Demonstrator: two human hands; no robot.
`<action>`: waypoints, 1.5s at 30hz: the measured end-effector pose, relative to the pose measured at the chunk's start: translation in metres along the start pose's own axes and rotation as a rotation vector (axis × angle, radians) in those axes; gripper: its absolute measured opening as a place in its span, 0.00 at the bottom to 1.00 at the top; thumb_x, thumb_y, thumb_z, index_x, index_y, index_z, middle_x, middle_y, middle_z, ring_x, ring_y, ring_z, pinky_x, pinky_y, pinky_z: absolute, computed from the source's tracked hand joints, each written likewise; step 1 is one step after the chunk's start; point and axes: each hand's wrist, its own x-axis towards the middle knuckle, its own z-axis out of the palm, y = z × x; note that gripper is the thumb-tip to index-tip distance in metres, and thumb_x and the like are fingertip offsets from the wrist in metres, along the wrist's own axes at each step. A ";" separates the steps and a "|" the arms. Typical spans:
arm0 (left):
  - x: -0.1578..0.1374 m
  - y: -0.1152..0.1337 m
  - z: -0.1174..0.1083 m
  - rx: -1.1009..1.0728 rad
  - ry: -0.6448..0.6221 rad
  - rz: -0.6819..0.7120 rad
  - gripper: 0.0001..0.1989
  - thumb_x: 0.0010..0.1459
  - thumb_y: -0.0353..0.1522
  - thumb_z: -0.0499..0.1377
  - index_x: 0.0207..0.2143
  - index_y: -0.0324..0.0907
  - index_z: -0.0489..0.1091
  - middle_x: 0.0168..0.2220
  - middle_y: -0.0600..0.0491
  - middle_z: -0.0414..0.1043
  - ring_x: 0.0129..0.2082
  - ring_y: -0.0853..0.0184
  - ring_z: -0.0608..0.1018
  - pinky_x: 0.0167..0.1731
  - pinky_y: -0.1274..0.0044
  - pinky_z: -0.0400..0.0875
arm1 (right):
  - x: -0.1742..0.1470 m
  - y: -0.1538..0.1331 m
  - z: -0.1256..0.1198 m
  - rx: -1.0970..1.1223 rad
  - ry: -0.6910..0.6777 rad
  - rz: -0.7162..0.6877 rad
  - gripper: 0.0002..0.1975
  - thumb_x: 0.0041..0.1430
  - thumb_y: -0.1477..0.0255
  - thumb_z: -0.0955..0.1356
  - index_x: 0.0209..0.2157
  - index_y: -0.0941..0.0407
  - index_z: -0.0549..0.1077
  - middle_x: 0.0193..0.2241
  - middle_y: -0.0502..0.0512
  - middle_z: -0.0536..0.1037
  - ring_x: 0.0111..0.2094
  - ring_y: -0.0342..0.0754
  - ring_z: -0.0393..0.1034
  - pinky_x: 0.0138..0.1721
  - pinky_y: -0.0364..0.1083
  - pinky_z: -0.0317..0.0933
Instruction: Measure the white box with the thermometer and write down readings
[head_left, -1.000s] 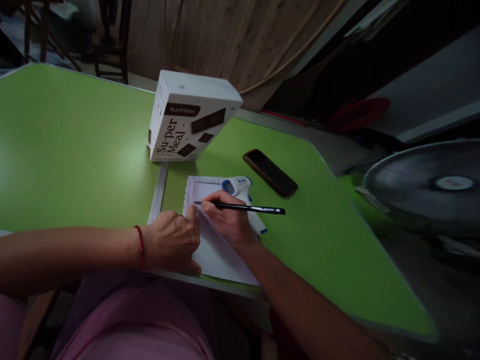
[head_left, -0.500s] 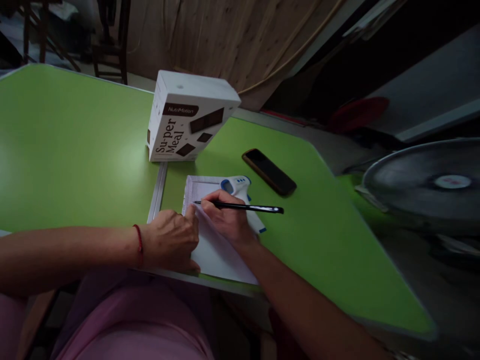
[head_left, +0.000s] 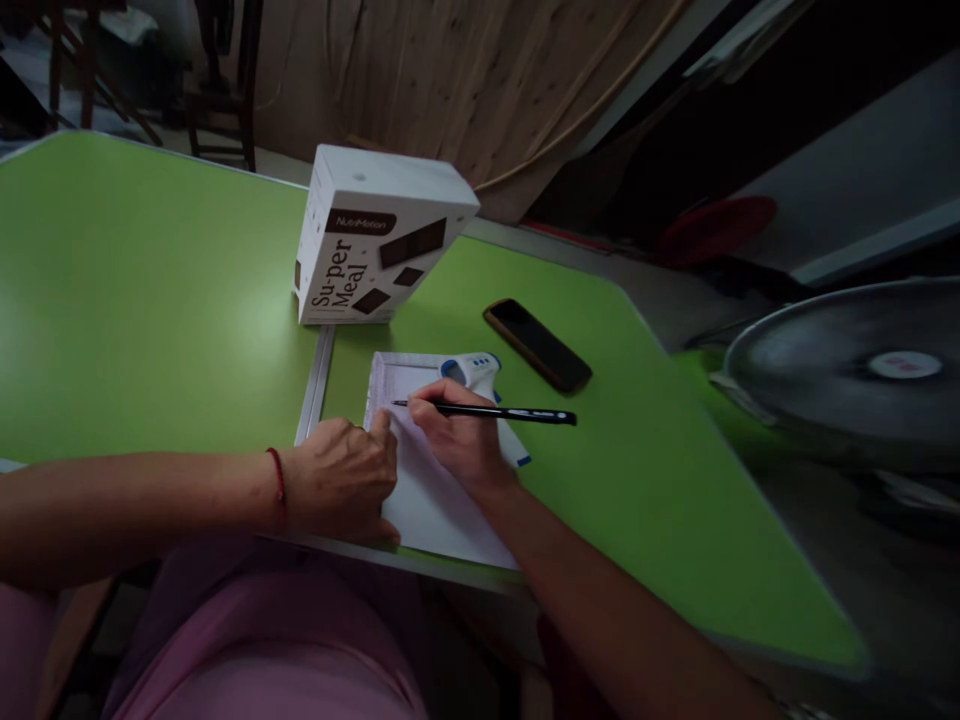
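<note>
A black pen [head_left: 517, 413] is pinched in my right hand [head_left: 465, 440], its tip low over the upper part of a white sheet of paper [head_left: 442, 510]. My left hand [head_left: 341, 475] rests at the left edge of the paper. Its index finger and thumb reach onto or beside the sheet while the other fingers curl under, and it grips nothing. Behind my right hand lies a white and blue infrared thermometer [head_left: 484, 372], its handle partly covered by that hand.
On the green table [head_left: 150, 300] a white "Su-per Meal" box [head_left: 382, 240] stands behind the paper. A dark phone [head_left: 538, 345] lies to the right of the box. Off the table's right side is a round fan [head_left: 847, 370]. A wooden chair [head_left: 221, 100] stands at the back.
My right hand and the pen have shifted slightly to the right, and the pen tip shows more clearly. My left hand and the other things stay put.
</note>
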 end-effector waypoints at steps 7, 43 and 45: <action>0.000 0.001 0.001 0.010 0.007 -0.005 0.40 0.61 0.53 0.57 0.56 0.24 0.69 0.63 0.25 0.62 0.39 0.54 0.81 0.29 0.70 0.72 | 0.000 0.002 0.001 0.006 -0.002 0.014 0.07 0.50 0.66 0.66 0.23 0.52 0.70 0.19 0.47 0.73 0.22 0.44 0.65 0.26 0.46 0.63; -0.001 0.000 -0.002 -0.012 -0.010 -0.017 0.39 0.61 0.52 0.57 0.57 0.24 0.68 0.63 0.25 0.62 0.39 0.54 0.81 0.31 0.69 0.73 | 0.001 0.005 0.000 -0.030 0.024 -0.013 0.07 0.49 0.66 0.66 0.21 0.52 0.69 0.17 0.46 0.71 0.20 0.43 0.64 0.24 0.45 0.62; -0.001 0.000 -0.003 -0.008 -0.017 -0.019 0.40 0.61 0.53 0.57 0.58 0.24 0.67 0.64 0.25 0.60 0.40 0.54 0.81 0.31 0.69 0.73 | 0.001 0.005 0.000 -0.038 0.027 -0.016 0.07 0.49 0.67 0.66 0.20 0.52 0.68 0.17 0.46 0.70 0.20 0.43 0.63 0.24 0.46 0.62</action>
